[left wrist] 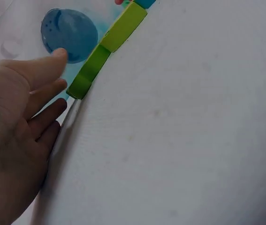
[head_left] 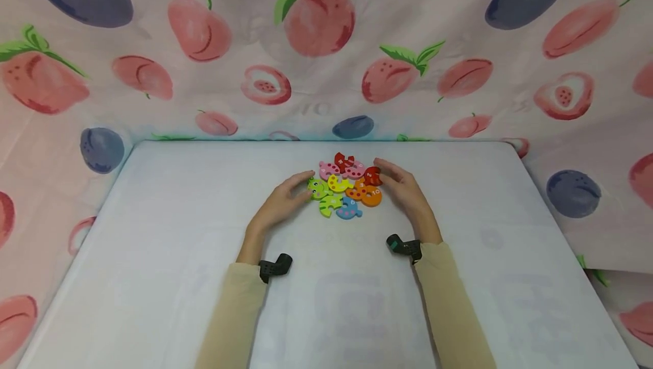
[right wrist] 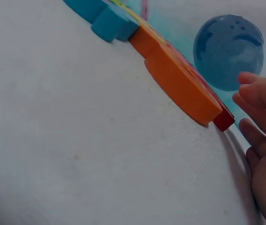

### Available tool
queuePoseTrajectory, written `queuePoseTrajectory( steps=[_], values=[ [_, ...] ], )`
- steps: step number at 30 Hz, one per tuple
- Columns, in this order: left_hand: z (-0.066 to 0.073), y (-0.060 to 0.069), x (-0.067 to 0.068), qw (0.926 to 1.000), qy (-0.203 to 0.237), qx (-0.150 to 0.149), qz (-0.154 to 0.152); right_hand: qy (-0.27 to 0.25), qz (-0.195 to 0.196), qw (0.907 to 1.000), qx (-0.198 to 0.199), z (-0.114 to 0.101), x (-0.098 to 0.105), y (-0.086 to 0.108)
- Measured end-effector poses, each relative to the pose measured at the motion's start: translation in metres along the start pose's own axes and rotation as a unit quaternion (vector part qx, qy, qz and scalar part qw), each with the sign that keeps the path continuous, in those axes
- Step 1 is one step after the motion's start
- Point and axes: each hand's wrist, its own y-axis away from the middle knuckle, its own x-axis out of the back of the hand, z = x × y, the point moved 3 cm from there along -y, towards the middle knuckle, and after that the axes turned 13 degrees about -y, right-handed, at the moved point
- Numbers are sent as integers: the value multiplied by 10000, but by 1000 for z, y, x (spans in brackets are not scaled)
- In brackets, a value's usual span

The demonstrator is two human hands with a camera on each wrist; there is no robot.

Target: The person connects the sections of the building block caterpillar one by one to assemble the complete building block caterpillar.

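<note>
A cluster of flat coloured pieces lies on the table: a green piece with a face (head_left: 317,189), a yellow one (head_left: 339,183), a blue one (head_left: 349,209), an orange one (head_left: 372,196) and a red one (head_left: 373,176), among others. The left hand (head_left: 282,203) rests beside the green side with relaxed fingers, holding nothing; its wrist view shows the hand (left wrist: 20,112) next to a green piece (left wrist: 89,70). At the red side is the right hand (head_left: 406,192), lightly bent and holding nothing. In its wrist view the fingers (right wrist: 259,110) are near the orange piece (right wrist: 182,86).
The white table (head_left: 168,233) spreads around the cluster. Behind it hangs a pink cloth (head_left: 316,108) printed with fruit. A black camera (head_left: 275,267) is strapped to the left wrist and another (head_left: 405,247) to the right wrist.
</note>
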Motion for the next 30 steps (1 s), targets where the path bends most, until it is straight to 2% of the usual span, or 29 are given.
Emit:
queuePoseTrajectory(
  steps=[4, 8, 12, 16, 20, 27, 30],
  values=[
    [0, -2, -2, 9985, -506, -197, -70, 326, -442, 9982, 246, -1, -3, 0],
    [3, -2, -3, 9961, -820, -328, -92, 565, -570, 9963, 306, -1, -6, -2],
    [7, -4, -2, 9937, -1032, -401, -185, 943, -578, 9932, 352, -2, -7, -3],
    [10, -5, -1, 9897, -1293, -439, -420, 1218, -588, 9900, 412, -4, -7, -3],
    [12, -6, -1, 9862, -1486, -421, -600, 1246, -490, 9903, 385, -3, -6, -3],
    [17, -8, 1, 9856, -1492, -210, -770, 1332, -187, 9892, 577, -1, -4, -3],
    [20, -9, 2, 9840, -1584, -229, -783, 1357, -117, 9886, 637, -2, -4, -3]
  ],
)
